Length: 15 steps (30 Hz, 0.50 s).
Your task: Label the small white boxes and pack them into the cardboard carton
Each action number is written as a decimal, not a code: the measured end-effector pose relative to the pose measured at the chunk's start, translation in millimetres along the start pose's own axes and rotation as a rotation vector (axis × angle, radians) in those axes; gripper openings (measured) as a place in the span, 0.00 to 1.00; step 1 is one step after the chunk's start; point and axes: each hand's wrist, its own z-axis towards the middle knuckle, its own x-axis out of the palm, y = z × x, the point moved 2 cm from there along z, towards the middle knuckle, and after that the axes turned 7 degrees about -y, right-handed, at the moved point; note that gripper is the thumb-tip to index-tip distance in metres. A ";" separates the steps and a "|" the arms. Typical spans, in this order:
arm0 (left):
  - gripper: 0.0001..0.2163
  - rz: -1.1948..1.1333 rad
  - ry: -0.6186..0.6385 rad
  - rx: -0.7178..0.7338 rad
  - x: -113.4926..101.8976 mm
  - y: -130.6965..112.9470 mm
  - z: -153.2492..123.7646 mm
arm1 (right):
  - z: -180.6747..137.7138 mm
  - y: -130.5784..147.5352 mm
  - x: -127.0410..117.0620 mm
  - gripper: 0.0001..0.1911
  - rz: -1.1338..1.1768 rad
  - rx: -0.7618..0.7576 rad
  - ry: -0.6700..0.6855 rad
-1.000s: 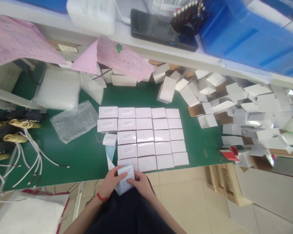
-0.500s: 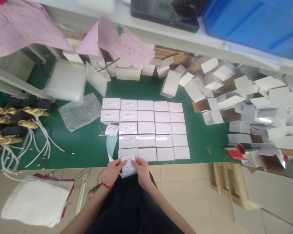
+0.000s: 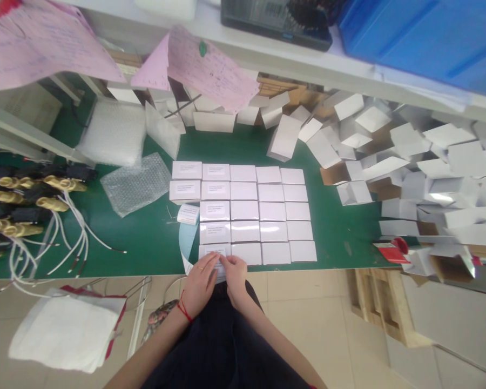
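At the table's front edge, my left hand [image 3: 203,276] lies over a white label strip [image 3: 221,273], its fingers stretched together toward the front-left white box [image 3: 208,249]. My right hand [image 3: 235,274] pinches at a printed label with thumb and fingertips, touching the left fingertips. Most of that label is hidden by my fingers. From the label roll [image 3: 188,214], blue backing [image 3: 187,237] curves down to my left hand. White boxes [image 3: 245,210] stand in close rows; those in the left columns, such as one labelled box [image 3: 214,210], bear printed labels.
Open white cartons [image 3: 400,162] are heaped at the right. Bubble wrap [image 3: 140,183] and brass fittings with black bodies and white cables [image 3: 51,201] occupy the left. Pink papers [image 3: 210,70] hang from the shelf above. A red tape dispenser [image 3: 392,252] sits near the right front edge.
Both hands have moved slightly up toward the front-left box and closer together. My left fingers now stretch over the label that showed plainly between my hands before.
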 end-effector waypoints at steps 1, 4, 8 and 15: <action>0.17 0.010 0.027 0.034 3.7 -0.1 -0.7 | -0.2 1.4 -0.1 0.14 -0.017 -0.005 0.001; 0.20 0.034 0.081 0.074 12.6 1.7 -2.6 | -0.5 3.0 -0.3 0.13 -0.038 -0.015 0.002; 0.22 0.051 0.105 0.099 18.5 6.0 -3.1 | -0.2 0.7 -0.5 0.14 -0.061 -0.026 -0.020; 0.23 0.042 0.115 0.113 22.2 9.8 -1.9 | 0.4 0.9 -0.5 0.14 -0.089 -0.015 -0.019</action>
